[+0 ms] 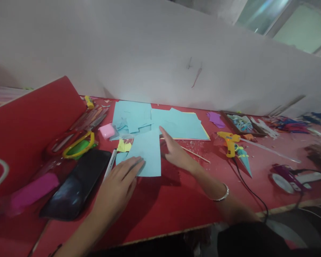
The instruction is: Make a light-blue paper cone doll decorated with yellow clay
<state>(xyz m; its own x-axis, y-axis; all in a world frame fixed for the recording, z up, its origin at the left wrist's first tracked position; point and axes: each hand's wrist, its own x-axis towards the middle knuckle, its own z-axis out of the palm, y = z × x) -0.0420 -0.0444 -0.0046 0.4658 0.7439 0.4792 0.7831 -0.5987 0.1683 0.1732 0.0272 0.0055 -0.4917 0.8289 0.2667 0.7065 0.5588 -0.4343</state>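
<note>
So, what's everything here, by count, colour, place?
Front sheet: 1, blue, centre
Back sheets: several, blue, behind it
Scraps: several, yellow, beside front sheet
Block: 1, pink, beside back sheets
Case: 1, black, left
Marker: 1, white, right of case
Loop handle: 1, yellow, behind case
Bundle: 1, magenta, far left
Glue gun: 1, yellow, right
Cone: 1, blue, by glue gun
Stick: 1, tan, right of centre
Cards: several, purple, back right
Tray: 1, brown, beside cards
Device: 1, purple, far right
Table: 1, red, underneath
Wall: 1, whitish, behind
Bracelet: 1, silvery, right wrist
Left grip: 1, bare, on front sheet
Right grip: 1, bare, by front sheet
</note>
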